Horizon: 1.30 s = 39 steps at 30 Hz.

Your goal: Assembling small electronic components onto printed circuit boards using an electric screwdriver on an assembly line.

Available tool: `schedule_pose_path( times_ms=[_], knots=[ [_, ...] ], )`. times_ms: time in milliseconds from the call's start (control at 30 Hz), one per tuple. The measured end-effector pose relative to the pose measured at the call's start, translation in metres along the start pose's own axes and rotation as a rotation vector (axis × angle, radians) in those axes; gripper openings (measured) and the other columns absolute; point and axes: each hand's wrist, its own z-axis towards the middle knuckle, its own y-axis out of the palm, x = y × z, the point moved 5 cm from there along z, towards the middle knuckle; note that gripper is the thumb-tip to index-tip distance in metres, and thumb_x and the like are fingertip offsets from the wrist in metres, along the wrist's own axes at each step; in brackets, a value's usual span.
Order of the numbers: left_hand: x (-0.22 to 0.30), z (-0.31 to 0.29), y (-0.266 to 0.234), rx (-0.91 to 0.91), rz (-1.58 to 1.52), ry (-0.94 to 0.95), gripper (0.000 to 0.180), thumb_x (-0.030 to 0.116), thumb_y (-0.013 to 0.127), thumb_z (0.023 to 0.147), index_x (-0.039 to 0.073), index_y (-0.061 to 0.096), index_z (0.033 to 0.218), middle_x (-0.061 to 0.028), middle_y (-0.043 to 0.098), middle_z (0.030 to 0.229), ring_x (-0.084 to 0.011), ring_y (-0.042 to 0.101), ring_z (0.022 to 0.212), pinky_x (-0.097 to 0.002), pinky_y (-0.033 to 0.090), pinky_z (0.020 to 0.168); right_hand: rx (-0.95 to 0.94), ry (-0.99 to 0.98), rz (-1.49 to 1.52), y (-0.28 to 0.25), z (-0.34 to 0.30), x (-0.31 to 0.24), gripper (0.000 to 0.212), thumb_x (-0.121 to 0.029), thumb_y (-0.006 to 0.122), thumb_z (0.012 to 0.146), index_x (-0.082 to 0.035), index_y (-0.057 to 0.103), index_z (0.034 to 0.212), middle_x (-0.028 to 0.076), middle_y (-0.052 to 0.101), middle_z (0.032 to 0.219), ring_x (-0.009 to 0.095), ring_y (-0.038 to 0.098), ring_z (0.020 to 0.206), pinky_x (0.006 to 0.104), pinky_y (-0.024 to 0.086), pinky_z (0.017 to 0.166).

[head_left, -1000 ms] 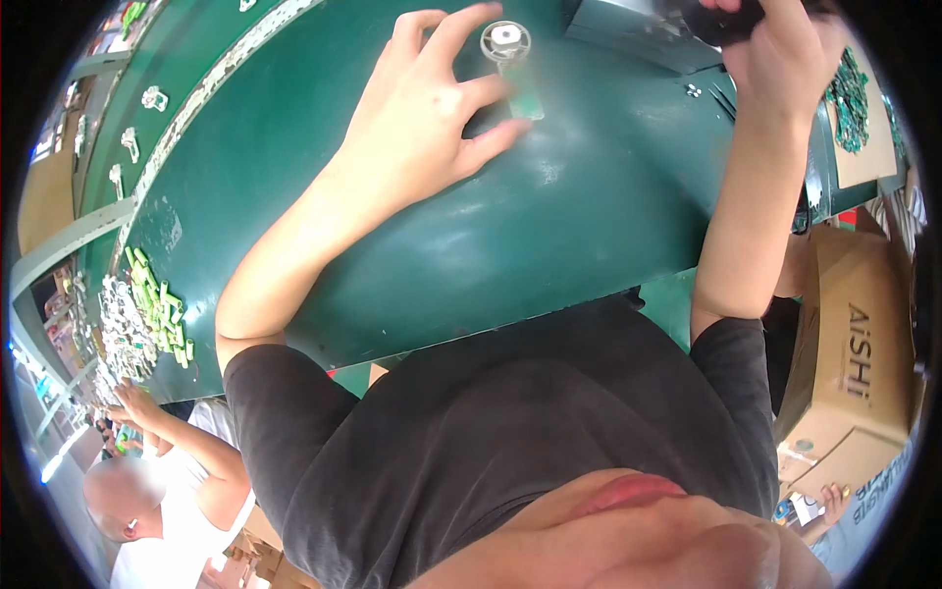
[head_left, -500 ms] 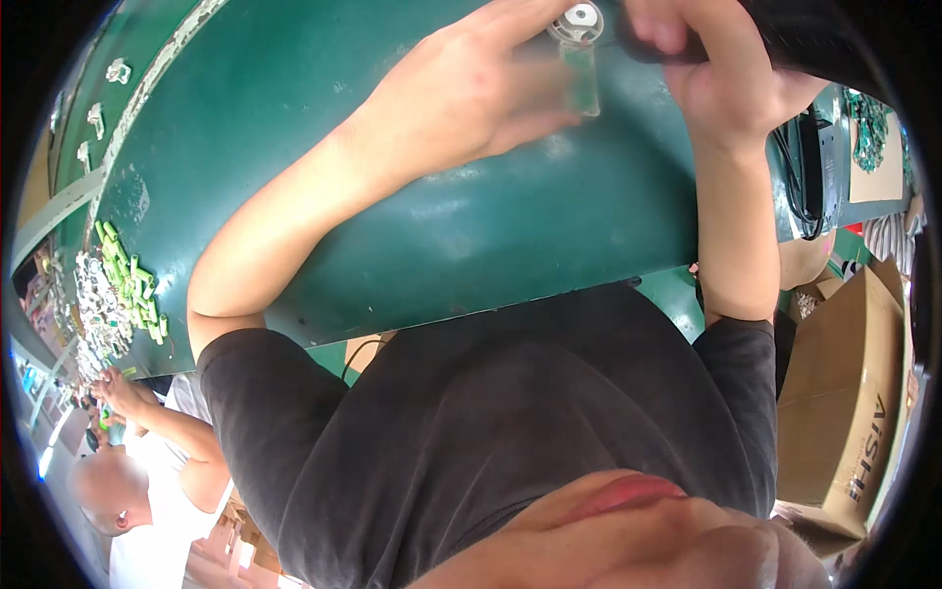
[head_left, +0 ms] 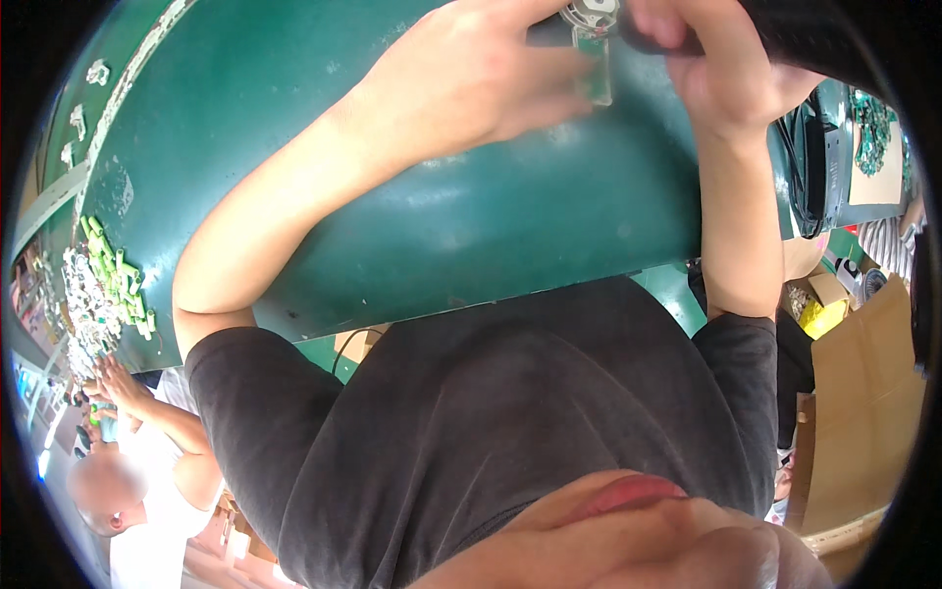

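From where I stand, the clear part [head_left: 600, 49] is at the table's far edge of view, its round head [head_left: 592, 12] at twelve, cut off there, and its flat handle [head_left: 602, 80] running down toward six. I can't tell whether it lies on the green table [head_left: 471, 221] or is lifted. It looks light, stiff and smooth, likely plastic, so it may slide easily and crack if squeezed hard; I'd take it by the handle's long edges.

At its nine o'clock the left hand [head_left: 461, 83] reaches in, fingers bent and blurred over the handle; whether they pinch or merely touch, I can't tell. At three, the right hand [head_left: 731, 83] is curled closed round a black tool [head_left: 810, 39], its near end blurred beside the head.

Further out, a cabled box [head_left: 832, 162] sits at four, circuit boards [head_left: 871, 133] just above it, and green cylinders [head_left: 120, 265] beside white parts [head_left: 88, 304] at eight
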Motion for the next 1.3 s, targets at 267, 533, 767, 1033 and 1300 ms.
schedule_pose_path(
  times_ms=[267,533,767,1033,1300],
  knots=[
    [0.004,0.006,-0.011,-0.02,-0.022,-0.013,0.031,0.024,0.08,0.081,0.002,0.073,0.102,-0.031,0.049,0.139,-0.0438,0.056,0.125,-0.0443,0.049,0.105,-0.043,0.067,-0.039,0.002,0.005,0.012,0.075,0.013,0.057,0.077,-0.002,0.032,0.146,0.011,0.054,0.097,0.008,0.052,0.056,0.0198,0.046,0.051],
    [0.002,0.01,-0.012,0.094,0.039,-0.006,0.042,0.018,0.08,0.076,0.002,0.064,0.111,-0.0295,0.052,0.133,-0.0465,0.057,0.118,-0.045,0.05,0.102,0.052,0.043,0.0,0.007,0.009,-0.012,0.071,0.011,0.059,0.082,-0.003,0.033,0.146,0.011,0.054,0.099,0.009,0.052,0.054,0.0213,0.046,0.049],
    [-0.117,0.035,-0.102,0.268,0.316,-0.315,0.052,0.016,0.075,0.075,0.002,0.058,0.122,-0.0222,0.065,0.115,-0.0416,0.064,0.11,-0.0427,0.052,0.095,0.104,0.217,0.055,0.003,-0.007,0.014,0.059,-0.011,0.07,0.095,-0.001,0.037,0.143,0.011,0.059,0.104,0.009,0.057,0.063,0.022,0.048,0.059],
    [-0.245,0.077,-0.126,0.294,0.542,-0.471,0.066,0.02,0.07,0.08,0.004,0.049,0.141,-0.0276,0.05,0.142,-0.0452,0.047,0.133,-0.0478,0.04,0.115,0.077,0.175,0.003,-0.003,-0.012,0.018,0.029,-0.003,0.071,0.091,0.001,0.056,0.115,-0.001,0.06,0.08,0.006,0.055,0.064,0.0229,0.043,0.059],
    [-0.257,0.154,-0.063,0.378,0.436,-0.455,0.047,0.021,0.071,0.085,0.004,0.059,0.127,-0.0241,0.06,0.126,-0.0435,0.059,0.116,-0.0498,0.049,0.101,0.118,0.041,-0.053,0.002,-0.015,0.007,0.057,0.005,0.063,0.09,0.009,0.039,0.142,0.012,0.067,0.096,0.021,0.066,0.092,0.037,0.054,0.087]
  ],
)
